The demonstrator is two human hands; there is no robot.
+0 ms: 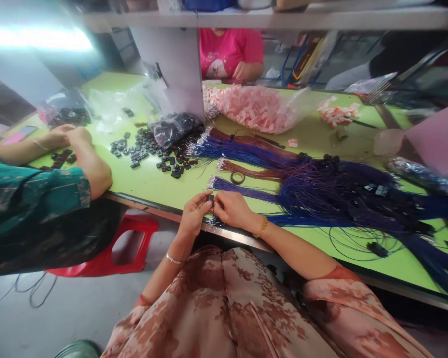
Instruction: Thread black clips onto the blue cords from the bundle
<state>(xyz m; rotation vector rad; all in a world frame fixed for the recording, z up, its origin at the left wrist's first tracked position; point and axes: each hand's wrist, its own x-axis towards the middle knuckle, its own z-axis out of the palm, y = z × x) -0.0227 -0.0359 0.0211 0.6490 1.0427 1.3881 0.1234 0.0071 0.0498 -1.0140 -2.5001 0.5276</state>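
Observation:
Near the table's front edge, my left hand [194, 213] is closed on a small black connector [210, 198]. My right hand [229, 208] meets it from the right, its fingers pinched at the same connector; whether a wire is between them is too small to tell. Just beyond my hands are bundles of blue wires [242, 191] and brown wires [252, 170] with pale, silvery ends pointing left. A black tape ring [238, 177] lies between these bundles. Loose black connectors [153, 149] are piled to the left, beside a plastic bag holding more.
At the left, a co-worker's hands [72, 135] rest over the table [134, 185], near a red stool [134, 238]. A bag of pink-white parts [256, 107] lies at the back, before a person in pink [231, 52]. A shelf [283, 20] crosses above; tangled wires [321, 194] spread right.

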